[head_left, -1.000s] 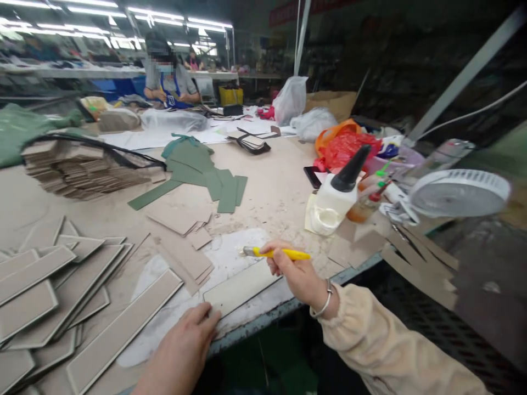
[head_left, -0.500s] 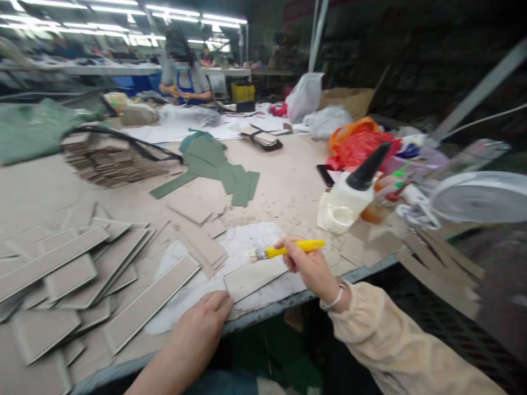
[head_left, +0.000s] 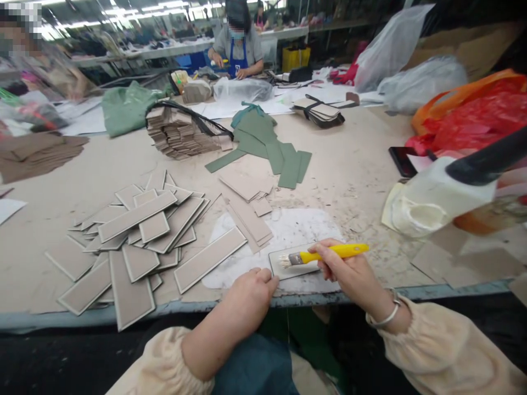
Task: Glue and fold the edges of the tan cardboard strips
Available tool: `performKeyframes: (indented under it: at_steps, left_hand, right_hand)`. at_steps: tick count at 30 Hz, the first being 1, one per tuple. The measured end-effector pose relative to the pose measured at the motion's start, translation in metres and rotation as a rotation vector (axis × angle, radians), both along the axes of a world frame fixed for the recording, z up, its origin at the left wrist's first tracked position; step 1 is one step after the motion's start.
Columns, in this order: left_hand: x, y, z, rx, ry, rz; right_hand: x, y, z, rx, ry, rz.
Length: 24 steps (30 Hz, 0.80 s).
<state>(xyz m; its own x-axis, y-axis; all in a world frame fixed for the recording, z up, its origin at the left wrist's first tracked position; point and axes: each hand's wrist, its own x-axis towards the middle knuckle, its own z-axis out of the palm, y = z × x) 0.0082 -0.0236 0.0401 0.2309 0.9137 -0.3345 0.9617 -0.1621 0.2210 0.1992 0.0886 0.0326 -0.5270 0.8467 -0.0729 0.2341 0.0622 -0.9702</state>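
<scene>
My right hand [head_left: 346, 269] is closed around a yellow-handled brush [head_left: 349, 250], its pale bristles resting on a flat rectangular piece [head_left: 298, 269] with a dark edge. My left hand [head_left: 253, 293] is at the near left corner of that piece, fingers bent together and pressing on its edge. Beneath the piece lies a white sheet [head_left: 222, 274] with dark specks. Left of it is a bordered beige strip [head_left: 209, 259], and beyond that a loose heap of similar bordered pieces [head_left: 135, 211]. Plain beige strips [head_left: 251, 222] lie just behind my left hand.
Green pieces [head_left: 263, 142] and a bundled beige stack [head_left: 177, 131] sit farther back. At the right are a white glue bottle [head_left: 436, 197], a phone [head_left: 401, 161] and red plastic bags [head_left: 489, 115]. A masked person [head_left: 239, 49] works across the table [head_left: 349, 148].
The view has swung left and the table scene has shifted right. The brush has come down onto the piece, its bristles now nearer my left hand. Another person shows at the far left.
</scene>
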Motion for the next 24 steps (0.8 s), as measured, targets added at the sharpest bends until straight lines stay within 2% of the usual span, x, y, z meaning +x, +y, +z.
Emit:
performKeyframes:
  at_steps: [8, 14, 19, 24]
  left_hand:
    - [0.003, 0.005, 0.001, -0.051, 0.071, 0.001]
    - [0.006, 0.006, -0.001, -0.001, 0.106, -0.022]
    - [0.010, 0.007, -0.003, 0.064, 0.067, -0.002]
    - [0.012, 0.009, -0.005, 0.061, 0.054, -0.017]
  right_hand:
    - [-0.012, -0.003, -0.012, -0.047, -0.014, 0.071]
    - [-0.013, -0.003, -0.015, 0.113, -0.086, 0.081]
    - [-0.007, 0.001, -0.013, 0.190, -0.102, 0.089]
    - [0.003, 0.005, -0.013, 0.245, -0.147, 0.071]
